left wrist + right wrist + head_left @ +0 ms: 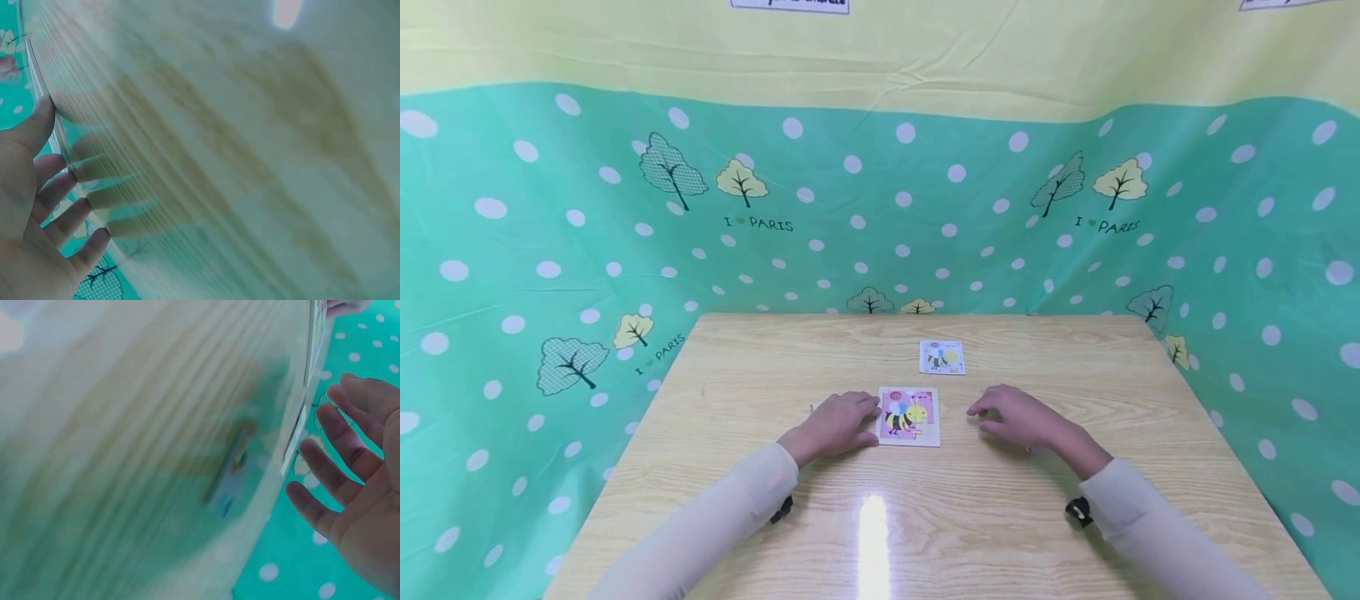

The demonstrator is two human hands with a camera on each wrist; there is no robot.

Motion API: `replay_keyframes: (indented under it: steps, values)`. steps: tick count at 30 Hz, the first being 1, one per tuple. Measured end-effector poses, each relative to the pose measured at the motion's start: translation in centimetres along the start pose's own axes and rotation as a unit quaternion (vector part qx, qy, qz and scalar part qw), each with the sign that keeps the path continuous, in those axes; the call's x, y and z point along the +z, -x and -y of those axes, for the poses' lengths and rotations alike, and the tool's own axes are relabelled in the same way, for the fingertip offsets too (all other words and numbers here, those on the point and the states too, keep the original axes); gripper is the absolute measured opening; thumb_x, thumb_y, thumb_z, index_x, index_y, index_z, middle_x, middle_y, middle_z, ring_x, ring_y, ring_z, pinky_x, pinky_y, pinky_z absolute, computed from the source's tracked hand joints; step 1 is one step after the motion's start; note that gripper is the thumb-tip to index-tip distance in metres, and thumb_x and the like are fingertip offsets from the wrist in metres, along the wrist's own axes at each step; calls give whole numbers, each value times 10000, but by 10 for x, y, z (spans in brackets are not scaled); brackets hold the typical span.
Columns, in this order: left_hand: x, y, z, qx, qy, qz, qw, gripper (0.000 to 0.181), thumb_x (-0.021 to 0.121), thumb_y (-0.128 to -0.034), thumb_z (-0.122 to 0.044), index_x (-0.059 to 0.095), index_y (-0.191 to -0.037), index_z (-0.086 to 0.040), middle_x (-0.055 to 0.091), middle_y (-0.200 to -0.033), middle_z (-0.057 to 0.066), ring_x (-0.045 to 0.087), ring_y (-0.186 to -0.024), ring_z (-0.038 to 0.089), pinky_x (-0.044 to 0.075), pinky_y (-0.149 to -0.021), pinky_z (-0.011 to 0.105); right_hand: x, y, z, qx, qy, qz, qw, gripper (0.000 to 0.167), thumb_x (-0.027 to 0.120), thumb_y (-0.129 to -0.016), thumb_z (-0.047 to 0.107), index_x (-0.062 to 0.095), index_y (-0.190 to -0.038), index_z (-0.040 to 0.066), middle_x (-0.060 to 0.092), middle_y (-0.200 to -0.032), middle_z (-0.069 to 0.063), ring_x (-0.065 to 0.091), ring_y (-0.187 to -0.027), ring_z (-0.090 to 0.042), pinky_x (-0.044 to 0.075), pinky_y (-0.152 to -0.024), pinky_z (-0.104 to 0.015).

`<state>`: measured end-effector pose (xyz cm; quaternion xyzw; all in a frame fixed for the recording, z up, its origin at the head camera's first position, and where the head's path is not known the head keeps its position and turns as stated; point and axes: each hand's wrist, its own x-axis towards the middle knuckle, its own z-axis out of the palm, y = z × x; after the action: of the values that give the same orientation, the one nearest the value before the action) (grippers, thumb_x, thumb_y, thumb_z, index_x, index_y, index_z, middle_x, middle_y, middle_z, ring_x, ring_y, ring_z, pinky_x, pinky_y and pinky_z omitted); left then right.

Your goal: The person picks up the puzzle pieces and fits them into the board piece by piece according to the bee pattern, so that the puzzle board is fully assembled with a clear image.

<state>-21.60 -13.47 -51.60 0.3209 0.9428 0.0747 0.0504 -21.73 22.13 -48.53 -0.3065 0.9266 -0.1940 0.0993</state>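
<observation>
A square bee picture puzzle (pixel 901 417) in a white frame lies flat on the wooden table, its visible joints running across the bee. My left hand (pixel 835 422) is at its left edge, thumb and fingertips by the frame's side; in the left wrist view this hand (pixel 44 200) has its fingers spread, touching the tabletop. To the right of the puzzle, apart from it, my right hand (pixel 1013 414) holds nothing. Its fingers are loosely bent in the right wrist view, where the hand (pixel 356 462) is near the table surface.
Behind the puzzle, slightly right, lies a smaller card (pixel 942 357) with a similar bee picture. The wooden table (pixel 760 358) ends at a green dotted cloth (pixel 880 183) at the back and sides. A bright light reflection shows on the near tabletop.
</observation>
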Motion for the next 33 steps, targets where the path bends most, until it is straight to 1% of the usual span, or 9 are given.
replay_keyframes:
  steps: [2, 6, 11, 14, 18, 22, 24, 28, 33]
  values:
    - [0, 0, 0, 20, -2, -6, 10000, 549, 705, -923, -489, 656, -1339, -135, 581, -1482, 88, 542, -1380, 288, 473, -1131, 494, 0, 5, -6, 0, 8, -59, 10000, 261, 723, -928, 173, 750, -1179, 108, 742, -1094, -15, 669, -1023, -209, 570, -943, -444]
    - [0, 0, 1, 51, -26, -19, 10000, 550, 711, -918, -490, 659, -1333, -133, 588, -1473, 97, 552, -1368, 292, 482, -1122, 492, 0, 16, -16, 140, -75, -92, 9998, 265, 723, -925, 159, 748, -1180, 92, 747, -1100, -33, 675, -1009, -202, 577, -932, -444]
    - [0, -1, 0, 30, -52, -1, 10000, 557, 709, -916, -497, 658, -1336, -134, 585, -1476, 98, 553, -1367, 295, 487, -1115, 498, 0, 31, -29, 378, -195, -19, 9991, 267, 717, -926, 149, 746, -1186, 94, 742, -1098, -20, 666, -957, -141, 584, -924, -432]
    - [1, -1, 0, 1, -65, 19, 10000, 563, 712, -914, -494, 653, -1343, -135, 580, -1482, 94, 549, -1372, 293, 483, -1119, 496, -2, 40, -37, 433, -209, 21, 9988, 282, 723, -919, 148, 743, -1196, 98, 735, -1093, -4, 666, -956, -142, 585, -916, -428]
    - [0, 0, -1, -28, -37, 33, 10000, 564, 712, -916, -493, 651, -1348, -137, 575, -1488, 90, 542, -1379, 291, 478, -1124, 499, -4, 51, -46, 267, -46, -33, 9996, 296, 744, -912, 191, 745, -1196, 106, 739, -1102, 6, 675, -1020, -202, 574, -932, -445]
    - [-2, 0, -1, -48, 10, 40, 10000, 561, 712, -917, -492, 652, -1346, -137, 570, -1493, 91, 534, -1386, 294, 471, -1130, 508, -5, 58, -51, 39, 37, -73, 10000, 321, 778, -881, 196, 748, -1187, 102, 738, -1075, 30, 661, -991, -191, 568, -913, -431]
    - [-2, 0, 0, -45, 5, 39, 10000, 561, 709, -918, -495, 652, -1348, -138, 568, -1496, 91, 531, -1390, 294, 467, -1134, 507, -5, 61, -50, 39, 17, -37, 10000, 337, 795, -856, 171, 751, -1184, 108, 730, -1057, 49, 645, -985, -180, 562, -913, -430]
    - [0, 0, 0, -39, 10, 52, 10000, 562, 705, -921, -498, 649, -1352, -142, 564, -1500, 89, 527, -1394, 295, 464, -1137, 511, -5, 64, -47, 4, 63, 13, 10000, 342, 799, -835, 129, 760, -1175, 129, 726, -1046, 76, 631, -1005, -192, 544, -940, -476]
    - [1, -1, 0, -66, -5, 76, 9999, 565, 703, -922, -500, 646, -1356, -143, 561, -1504, 85, 523, -1398, 292, 461, -1140, 508, -4, 65, -44, -6, 188, -32, 9998, 309, 802, -846, 132, 768, -1153, 155, 731, -1033, 96, 632, -1020, -205, 536, -955, -501]
